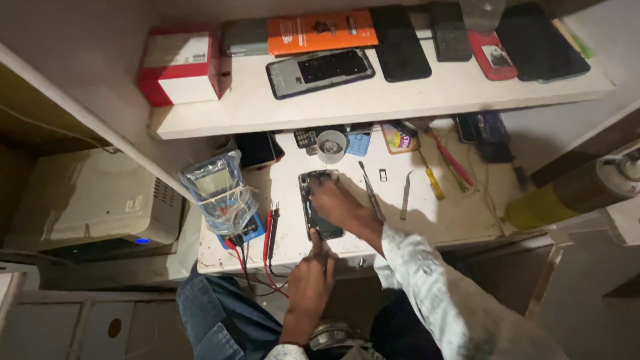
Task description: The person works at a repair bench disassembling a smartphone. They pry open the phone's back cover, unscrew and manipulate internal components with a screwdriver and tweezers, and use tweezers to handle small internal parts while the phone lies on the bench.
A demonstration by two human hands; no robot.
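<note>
1. Head view: the right hand (340,205) lies flat over the upper half of an opened phone (320,207), pinning it rather than pinching it.
2. The left hand (312,280) presses one extended finger on the phone's lower end, near the bench (460,223) front edge.
3. Tweezers (371,190) lie just right of the phone.
4. Risk: uneven pressure might skid the phone off the front edge.

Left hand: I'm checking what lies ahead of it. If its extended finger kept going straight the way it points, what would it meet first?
The left hand already points onto the near end of the opened phone. Straight on, it would probably meet the right hand resting on the phone, though depth is unclear.
</note>
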